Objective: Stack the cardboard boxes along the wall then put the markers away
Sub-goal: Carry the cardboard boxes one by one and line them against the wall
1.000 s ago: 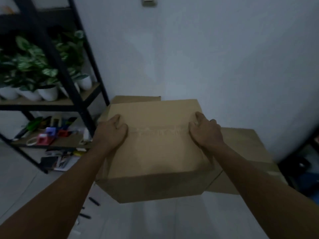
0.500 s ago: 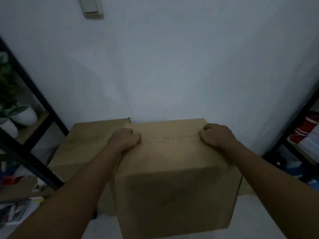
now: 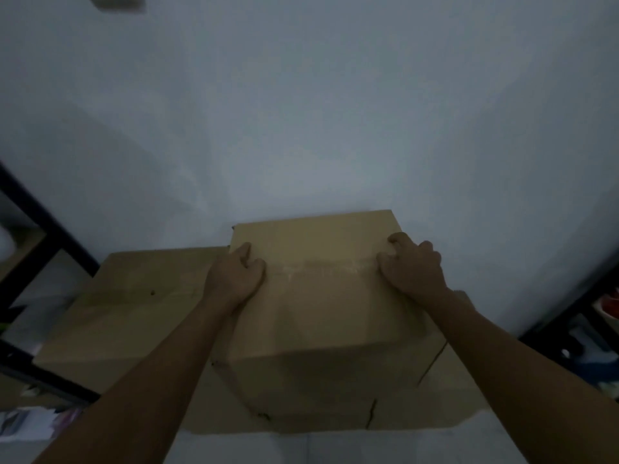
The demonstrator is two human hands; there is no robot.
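Observation:
A brown cardboard box (image 3: pixel 321 306) with a taped seam across its top stands against the white wall (image 3: pixel 301 128). My left hand (image 3: pixel 234 279) grips its left top edge with curled fingers. My right hand (image 3: pixel 413 266) grips the right top edge the same way. This box sits on a lower, wider cardboard box (image 3: pixel 452 406), whose front and right side stick out beneath it. Another cardboard box (image 3: pixel 134 313) stands to the left, also along the wall, and its top lies lower than the held box's top. No markers are in view.
A black shelf frame (image 3: pixel 43 222) rises at the left, with papers (image 3: pixel 26 423) on the floor below it. A second dark shelf (image 3: pixel 569 316) holding red and white items stands at the right. Pale floor (image 3: pixel 301 450) shows in front of the boxes.
The held box has moved right and up to the wall, and it now sits over the lower right box. Both hands keep their grip. The plant shelf has slid out of view.

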